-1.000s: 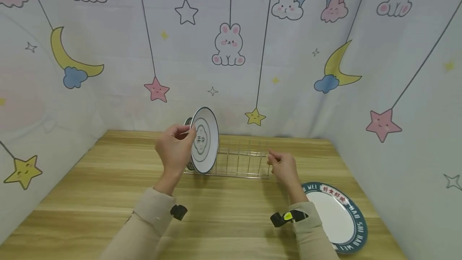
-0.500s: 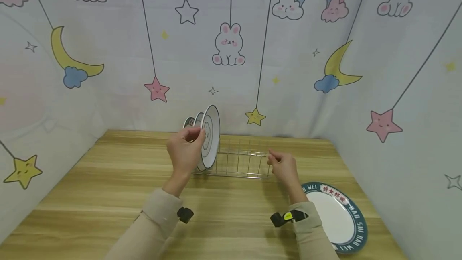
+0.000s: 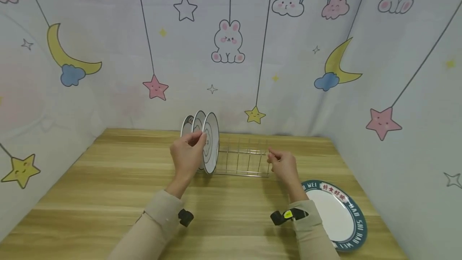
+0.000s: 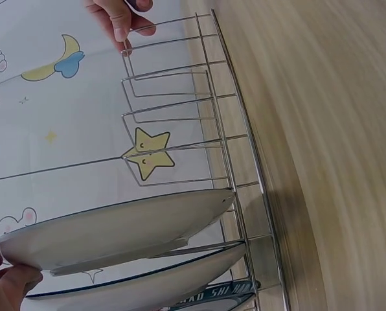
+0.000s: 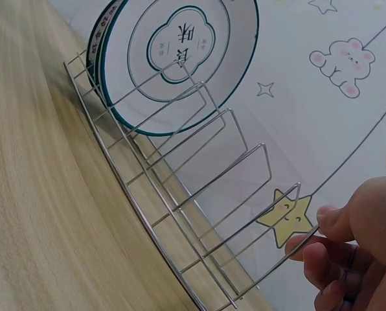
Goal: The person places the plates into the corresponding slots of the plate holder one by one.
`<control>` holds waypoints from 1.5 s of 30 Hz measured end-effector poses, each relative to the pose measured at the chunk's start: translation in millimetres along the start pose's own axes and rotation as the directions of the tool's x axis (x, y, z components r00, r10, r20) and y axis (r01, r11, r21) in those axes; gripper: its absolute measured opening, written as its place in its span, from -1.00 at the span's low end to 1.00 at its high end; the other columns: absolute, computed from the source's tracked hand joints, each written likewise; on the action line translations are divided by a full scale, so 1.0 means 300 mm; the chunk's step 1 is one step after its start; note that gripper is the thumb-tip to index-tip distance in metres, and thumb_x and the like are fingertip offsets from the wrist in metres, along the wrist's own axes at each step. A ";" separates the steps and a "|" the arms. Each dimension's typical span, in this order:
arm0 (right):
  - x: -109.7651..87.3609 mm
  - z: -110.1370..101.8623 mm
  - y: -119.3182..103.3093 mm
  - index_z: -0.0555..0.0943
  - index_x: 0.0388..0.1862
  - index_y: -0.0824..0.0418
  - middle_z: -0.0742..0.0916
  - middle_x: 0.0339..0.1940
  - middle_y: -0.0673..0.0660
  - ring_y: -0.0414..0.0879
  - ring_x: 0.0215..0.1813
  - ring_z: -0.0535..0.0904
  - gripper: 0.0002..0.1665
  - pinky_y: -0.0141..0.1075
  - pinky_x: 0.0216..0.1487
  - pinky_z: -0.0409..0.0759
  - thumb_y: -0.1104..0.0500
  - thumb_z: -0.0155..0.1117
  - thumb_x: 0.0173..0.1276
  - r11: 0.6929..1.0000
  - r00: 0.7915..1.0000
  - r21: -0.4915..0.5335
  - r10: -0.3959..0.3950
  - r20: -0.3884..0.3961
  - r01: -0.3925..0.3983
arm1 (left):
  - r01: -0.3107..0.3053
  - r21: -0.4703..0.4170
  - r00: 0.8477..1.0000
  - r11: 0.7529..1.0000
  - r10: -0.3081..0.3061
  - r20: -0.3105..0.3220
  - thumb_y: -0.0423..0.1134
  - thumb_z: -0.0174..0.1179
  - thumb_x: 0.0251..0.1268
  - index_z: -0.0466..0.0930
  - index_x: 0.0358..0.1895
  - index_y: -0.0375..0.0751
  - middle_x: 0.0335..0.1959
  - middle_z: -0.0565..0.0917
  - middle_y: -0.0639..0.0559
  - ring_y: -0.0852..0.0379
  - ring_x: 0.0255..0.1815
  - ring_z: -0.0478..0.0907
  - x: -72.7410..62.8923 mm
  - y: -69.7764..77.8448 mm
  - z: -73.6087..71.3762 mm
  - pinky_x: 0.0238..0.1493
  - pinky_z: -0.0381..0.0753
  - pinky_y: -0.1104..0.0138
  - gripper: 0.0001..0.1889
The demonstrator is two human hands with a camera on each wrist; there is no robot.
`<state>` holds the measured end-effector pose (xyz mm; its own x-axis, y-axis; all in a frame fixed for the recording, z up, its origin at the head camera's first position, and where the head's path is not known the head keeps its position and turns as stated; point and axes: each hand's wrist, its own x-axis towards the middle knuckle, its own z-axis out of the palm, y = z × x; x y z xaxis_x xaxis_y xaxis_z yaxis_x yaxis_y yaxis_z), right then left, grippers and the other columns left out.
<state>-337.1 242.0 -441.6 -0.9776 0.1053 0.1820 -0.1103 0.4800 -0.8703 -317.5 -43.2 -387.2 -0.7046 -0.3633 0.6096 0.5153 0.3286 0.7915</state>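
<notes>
My left hand [image 3: 185, 155] pinches the left edge of a white plate [image 3: 213, 143] with a dark rim. The plate stands on edge in a wire dish rack [image 3: 247, 171], its lower edge between the wires. To its left a second white plate [image 4: 147, 285] and a plate with a green lettered band [image 4: 219, 297] also stand upright in the rack. At the other end, my right hand [image 3: 284, 166] pinches the rack's end wire between thumb and fingers, plainest in the right wrist view, where the front plate [image 5: 186, 110] shows its printed face.
A large oval plate [image 3: 333, 216] with a green lettered border lies flat on the wooden table [image 3: 231, 228], beside my right forearm. Several wire slots stand between the front plate and my right hand. A patterned cloth [image 3: 180, 51] hangs behind and at both sides.
The held plate has moved slightly right, turned more edge-on and then dropped a little in the rack, with my left hand following. The plates behind it now show. My right hand has stayed on the rack.
</notes>
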 end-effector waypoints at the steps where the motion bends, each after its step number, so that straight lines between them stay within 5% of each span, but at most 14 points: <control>1: -0.001 -0.001 -0.001 0.60 0.24 0.25 0.75 -0.20 0.35 -0.11 -0.55 0.52 -0.63 -0.42 -0.57 0.51 0.26 0.18 0.49 1.000 1.000 -0.001 -0.002 0.001 0.002 | 0.007 -0.003 1.000 1.000 -0.007 0.003 -0.38 0.41 0.17 0.77 -0.31 -0.35 -0.39 0.76 -0.13 0.05 -0.45 0.68 0.001 0.000 0.002 -0.45 0.60 0.57 -0.91; 18: -0.003 0.001 -0.004 0.60 0.25 0.22 0.76 -0.22 0.31 -0.15 -0.56 0.50 -0.63 -0.41 -0.55 0.51 0.24 0.17 0.50 1.000 1.000 -0.008 -0.002 0.003 0.003 | 0.103 0.056 0.990 0.993 -0.108 0.093 -0.43 0.39 0.15 0.75 -0.28 -0.43 -0.31 0.76 -0.18 -0.01 -0.32 0.74 -0.007 -0.003 -0.003 -0.32 0.67 0.51 -0.89; 32: -0.001 0.001 -0.004 0.59 0.25 0.23 0.76 -0.21 0.29 -0.14 -0.55 0.50 -0.63 -0.41 -0.54 0.52 0.23 0.17 0.51 1.000 1.000 -0.016 0.004 0.004 -0.004 | 0.133 0.201 0.960 0.970 -0.176 0.217 -0.29 0.39 0.20 0.78 -0.22 -0.28 -0.27 0.77 -0.10 0.05 -0.31 0.73 -0.018 0.005 -0.065 -0.33 0.72 0.36 -0.86; 37: 0.001 0.003 -0.004 0.58 0.26 0.23 0.76 -0.18 0.32 -0.14 -0.55 0.51 -0.62 -0.41 -0.54 0.52 0.23 0.16 0.52 1.000 1.000 -0.021 0.010 0.014 -0.009 | 0.141 0.146 0.954 0.979 -0.174 0.244 -0.31 0.37 0.22 0.77 -0.16 -0.29 -0.26 0.77 -0.08 0.09 -0.31 0.72 -0.029 0.008 -0.115 -0.36 0.70 0.43 -0.83; 45: 0.002 -0.001 -0.005 0.57 0.27 0.23 0.76 -0.19 0.28 -0.13 -0.52 0.53 -0.62 -0.39 -0.52 0.54 0.22 0.15 0.52 1.000 1.000 -0.024 0.018 0.017 -0.018 | 0.247 -0.031 0.940 0.969 -0.232 0.252 -0.38 0.32 0.26 0.72 -0.10 -0.42 -0.28 0.74 -0.25 0.11 -0.51 0.71 -0.021 0.028 -0.196 -0.47 0.73 0.24 -0.80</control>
<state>-337.5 241.6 -440.1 -0.9825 0.0990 0.1580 -0.0884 0.4984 -0.8624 -280.2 -89.4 -381.8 -0.9043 -0.1981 0.3783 0.3400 0.2019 0.9185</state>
